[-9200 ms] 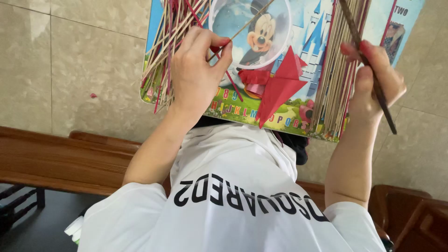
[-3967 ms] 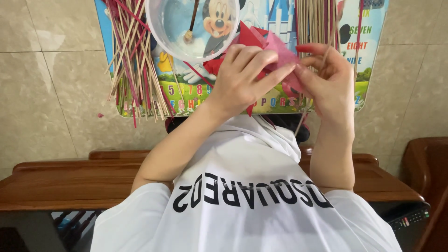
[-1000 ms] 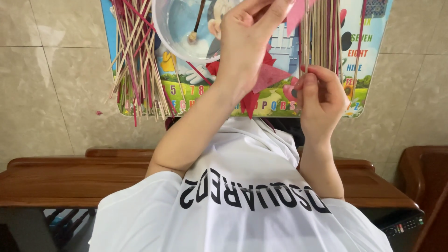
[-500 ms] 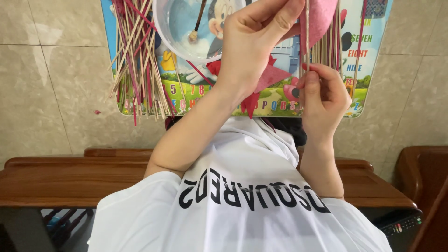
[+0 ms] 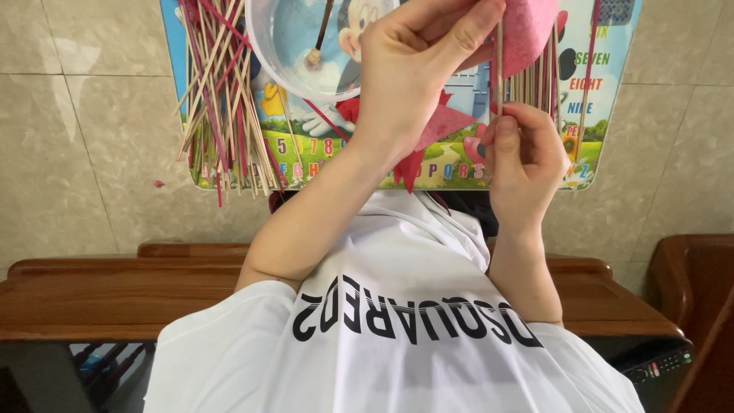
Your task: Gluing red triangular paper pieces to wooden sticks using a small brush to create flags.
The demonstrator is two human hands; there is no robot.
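My right hand pinches a thin bamboo stick low on its shaft, thumb and fingers closed around it, holding it upright just right of the clear plastic bowl. My left hand reaches above it, thumb and forefinger closed on the edge of a pink paper piece that meets the stick's upper end, right of the bowl and partly cut off by the frame. To do this joining well, I judge that the stick should stay steady and straight in the lower hand while the upper fingers press the paper flat against it, with no twisting, so the thin paper neither tears nor slips.

Beyond my white printed shirt, the work rests on a colourful cartoon-printed surface. The bowl stands on it, a small brush leaning inside. Left of the bowl lies a loose heap of plain and pink-dyed sticks; right of it, past my hands, a tidier row of sticks. Below the bowl, red folded paper shapes lie half hidden under my left wrist.

Farther out, beige tiles spread around the surface, and dark wooden furniture shows on both sides of my shirt.
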